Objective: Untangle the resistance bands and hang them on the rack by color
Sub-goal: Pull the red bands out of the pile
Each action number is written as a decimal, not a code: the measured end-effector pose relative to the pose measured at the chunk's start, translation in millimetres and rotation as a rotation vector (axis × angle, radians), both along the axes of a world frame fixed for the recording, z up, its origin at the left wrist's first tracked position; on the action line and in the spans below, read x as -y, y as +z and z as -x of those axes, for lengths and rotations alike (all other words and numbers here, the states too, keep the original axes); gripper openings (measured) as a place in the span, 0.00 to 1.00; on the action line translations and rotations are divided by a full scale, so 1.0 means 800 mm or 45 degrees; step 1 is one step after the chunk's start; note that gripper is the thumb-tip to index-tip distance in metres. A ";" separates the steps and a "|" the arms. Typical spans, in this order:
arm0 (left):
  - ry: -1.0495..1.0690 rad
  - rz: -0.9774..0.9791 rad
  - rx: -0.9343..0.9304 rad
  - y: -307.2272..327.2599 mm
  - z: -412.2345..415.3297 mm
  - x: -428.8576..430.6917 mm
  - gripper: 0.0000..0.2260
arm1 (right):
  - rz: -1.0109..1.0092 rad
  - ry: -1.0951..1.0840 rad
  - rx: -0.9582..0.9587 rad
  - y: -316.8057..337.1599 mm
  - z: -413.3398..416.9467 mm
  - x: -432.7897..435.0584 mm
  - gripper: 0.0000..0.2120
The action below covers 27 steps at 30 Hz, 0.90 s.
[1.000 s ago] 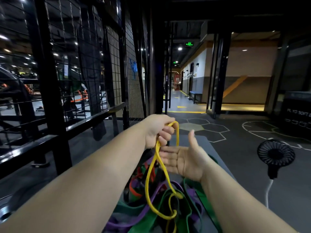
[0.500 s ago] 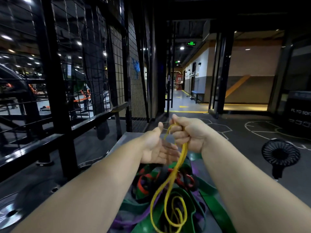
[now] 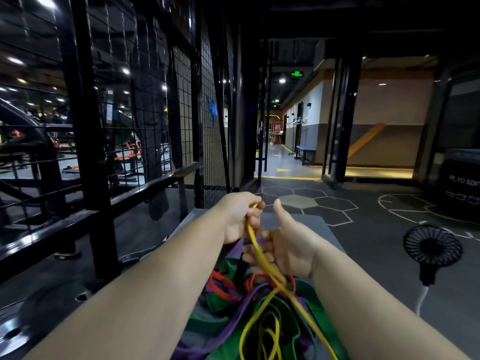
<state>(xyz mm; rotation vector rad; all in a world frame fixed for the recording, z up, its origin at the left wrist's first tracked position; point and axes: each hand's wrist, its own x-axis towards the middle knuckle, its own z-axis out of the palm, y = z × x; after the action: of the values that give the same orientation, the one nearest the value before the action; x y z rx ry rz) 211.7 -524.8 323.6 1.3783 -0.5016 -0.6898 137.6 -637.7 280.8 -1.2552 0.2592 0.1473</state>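
A tangled pile of resistance bands lies on a grey surface [image 3: 319,224] below my arms: green bands [image 3: 306,294], purple bands [image 3: 241,311], red bands [image 3: 220,281] and a thin yellow band [image 3: 262,258]. My left hand [image 3: 239,216] is closed on the top of the yellow band, which runs down from it into the pile in loops. My right hand [image 3: 288,245] is open, palm toward the left, thumb up, just right of the taut yellow band and touching it with its fingers.
A black metal rack with wire mesh panels [image 3: 145,107] and a horizontal rail [image 3: 135,193] stands at the left. A small black fan [image 3: 432,249] sits on the floor at the right. A black plyo box [image 3: 462,183] stands far right. A weight plate [image 3: 15,331] lies bottom left.
The yellow band passed from my right hand back to my left hand, which now grips its top. My right hand let go and opened beside the band.
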 end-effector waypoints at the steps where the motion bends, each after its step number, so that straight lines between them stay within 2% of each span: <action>1: -0.054 -0.046 0.057 -0.003 0.005 -0.004 0.14 | 0.009 -0.059 -0.016 -0.001 -0.002 0.001 0.40; 4: -0.260 -0.231 0.274 -0.028 0.017 -0.015 0.14 | 0.051 -0.030 -0.016 -0.007 -0.002 -0.001 0.37; 8: -0.443 -0.527 0.454 -0.080 0.032 -0.024 0.12 | 0.040 -0.137 -0.105 -0.022 0.003 -0.011 0.18; 12: -0.418 -0.685 0.701 -0.112 0.032 -0.025 0.05 | 0.013 -0.344 -0.165 -0.048 -0.006 -0.009 0.19; 15: -0.425 -0.816 0.739 -0.117 0.023 -0.026 0.15 | 0.001 -0.443 -0.131 -0.063 -0.010 -0.005 0.13; 17: -0.185 -0.865 0.852 -0.120 0.011 -0.028 0.18 | 0.094 -0.457 -0.099 -0.071 -0.008 0.001 0.11; 19: 0.232 -0.864 0.982 -0.125 -0.003 -0.033 0.18 | 0.144 -0.412 -0.076 -0.072 -0.002 0.005 0.10; 20: 0.360 -0.862 1.018 -0.129 -0.007 -0.036 0.19 | 0.155 -0.383 -0.064 -0.072 0.001 0.007 0.11; 21: 0.387 -0.867 1.013 -0.133 -0.009 -0.038 0.21 | 0.173 -0.360 -0.053 -0.072 0.003 0.008 0.11; 23: 0.231 -0.859 0.866 -0.136 -0.003 -0.042 0.26 | 0.240 -0.304 -0.012 -0.070 0.008 0.006 0.13; 25: 0.091 -0.681 0.662 -0.134 0.003 -0.039 0.27 | 0.310 -0.260 0.060 -0.064 0.009 0.003 0.13; 27: 0.041 -0.404 0.559 -0.118 0.002 -0.034 0.10 | 0.415 -0.256 0.145 -0.053 0.007 0.004 0.12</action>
<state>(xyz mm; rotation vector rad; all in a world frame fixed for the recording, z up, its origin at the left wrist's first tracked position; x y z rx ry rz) 210.1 -498.0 229.5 1.8482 -0.7360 -0.4493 131.7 -640.9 238.1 -1.5456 0.3177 -0.1447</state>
